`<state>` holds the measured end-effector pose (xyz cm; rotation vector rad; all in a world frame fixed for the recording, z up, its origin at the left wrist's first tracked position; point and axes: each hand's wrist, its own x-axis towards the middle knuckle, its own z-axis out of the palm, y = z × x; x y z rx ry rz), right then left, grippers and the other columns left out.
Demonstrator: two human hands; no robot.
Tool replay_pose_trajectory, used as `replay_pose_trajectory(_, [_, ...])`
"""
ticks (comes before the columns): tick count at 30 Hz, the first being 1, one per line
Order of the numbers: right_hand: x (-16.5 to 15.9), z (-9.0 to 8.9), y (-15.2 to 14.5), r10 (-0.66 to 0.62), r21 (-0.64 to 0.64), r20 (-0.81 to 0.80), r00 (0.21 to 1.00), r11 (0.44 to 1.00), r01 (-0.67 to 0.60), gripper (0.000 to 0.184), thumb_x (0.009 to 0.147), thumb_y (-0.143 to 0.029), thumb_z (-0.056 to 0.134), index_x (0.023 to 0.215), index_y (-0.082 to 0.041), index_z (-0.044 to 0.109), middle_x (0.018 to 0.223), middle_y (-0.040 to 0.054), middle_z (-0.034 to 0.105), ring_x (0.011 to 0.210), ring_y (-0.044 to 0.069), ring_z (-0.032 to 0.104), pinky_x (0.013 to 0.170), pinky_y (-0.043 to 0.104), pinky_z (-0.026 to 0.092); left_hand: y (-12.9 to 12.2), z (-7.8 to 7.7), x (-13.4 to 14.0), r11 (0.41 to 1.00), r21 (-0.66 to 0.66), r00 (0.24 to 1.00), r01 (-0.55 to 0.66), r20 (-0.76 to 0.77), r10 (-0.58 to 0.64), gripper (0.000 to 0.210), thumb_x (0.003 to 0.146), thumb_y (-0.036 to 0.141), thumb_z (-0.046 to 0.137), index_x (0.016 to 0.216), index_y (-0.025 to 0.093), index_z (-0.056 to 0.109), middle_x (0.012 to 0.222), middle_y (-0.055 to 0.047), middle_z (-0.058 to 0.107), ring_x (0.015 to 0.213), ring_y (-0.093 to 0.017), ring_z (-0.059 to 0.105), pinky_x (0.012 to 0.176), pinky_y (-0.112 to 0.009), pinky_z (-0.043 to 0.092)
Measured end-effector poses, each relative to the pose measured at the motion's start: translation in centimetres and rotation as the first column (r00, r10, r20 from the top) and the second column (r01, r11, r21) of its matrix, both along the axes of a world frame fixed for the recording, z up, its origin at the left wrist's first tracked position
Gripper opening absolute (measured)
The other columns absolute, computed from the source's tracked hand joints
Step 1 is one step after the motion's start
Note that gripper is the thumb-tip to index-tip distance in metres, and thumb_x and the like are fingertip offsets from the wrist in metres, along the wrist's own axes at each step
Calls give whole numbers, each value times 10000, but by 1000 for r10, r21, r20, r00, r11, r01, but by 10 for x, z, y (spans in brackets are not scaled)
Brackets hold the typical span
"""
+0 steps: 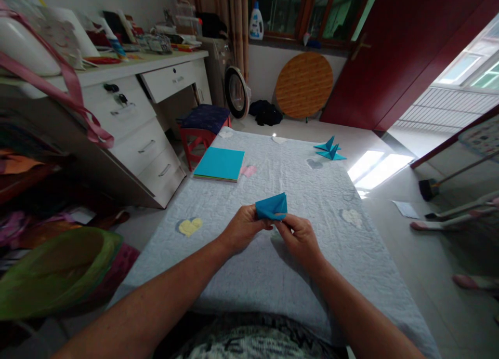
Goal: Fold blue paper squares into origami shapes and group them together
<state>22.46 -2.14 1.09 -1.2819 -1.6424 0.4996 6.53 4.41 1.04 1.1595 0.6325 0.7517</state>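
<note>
A partly folded blue origami paper (275, 205) is held up over the table, its folded layers forming a pointed flap at the upper right. My left hand (246, 226) pinches its left lower side, fingers closed. At its lower right edge, my right hand (300, 237) grips the paper between thumb and fingers. Some fingertips are hidden behind the paper. A square stack of blue paper (219, 164) lies on the table farther off to the left. Near the far right corner sit folded blue paper cranes (330, 149), close together.
A pale quilted cloth with heart patches covers the table (288, 172). To the left are a white desk (132, 125), a red stool (200, 130) and a green-lined bin (58, 265). A round wooden board (304, 84) leans against the far wall by the red door (374, 52).
</note>
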Motion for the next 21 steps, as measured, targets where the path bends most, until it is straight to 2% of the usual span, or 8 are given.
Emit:
replay_pose_trajectory(4, [1,3,0,-3,-58,15,1000,998,4,239,902,-217,535,703,-186,661,554,-28,547,513,112,488,544,239,357,-1,-1,-1,1000,-27,1000,17,-6,-17,192,679,261,806,820,139,760,770,-26,740,749,-152,656,747,-291,545])
replay_pose_trajectory(7, [1,2,-1,-12,-111,10,1000,994,13,253,911,-255,521,700,-184,642,548,-33,505,521,114,473,550,247,345,0,-1,-1,999,-37,1000,25,-12,-26,247,665,298,832,834,132,761,778,-34,744,740,-150,657,745,-294,554])
replay_pose_trajectory(12, [0,-2,-1,-33,-182,-70,997,983,20,183,914,-289,523,799,-192,627,619,-24,564,558,122,486,568,252,361,-1,0,0,999,-34,999,25,-25,-26,311,695,383,828,868,133,763,823,-48,751,781,-167,671,715,-289,567])
replay_pose_trajectory(17, [-1,-4,1,-133,-192,-160,978,976,102,132,868,-294,594,776,-218,539,554,-65,500,486,103,419,514,244,324,-4,1,4,1000,-24,998,-13,-56,12,356,680,408,839,883,128,758,805,-48,744,719,-151,656,635,-259,556])
replay_pose_trajectory(21, [0,-3,1,-150,-195,-189,970,974,112,130,868,-304,598,784,-214,553,608,-34,582,519,113,475,536,253,357,-5,-2,4,1000,-10,996,-26,-85,25,372,677,399,845,900,117,748,789,-45,734,669,-134,637,626,-261,552])
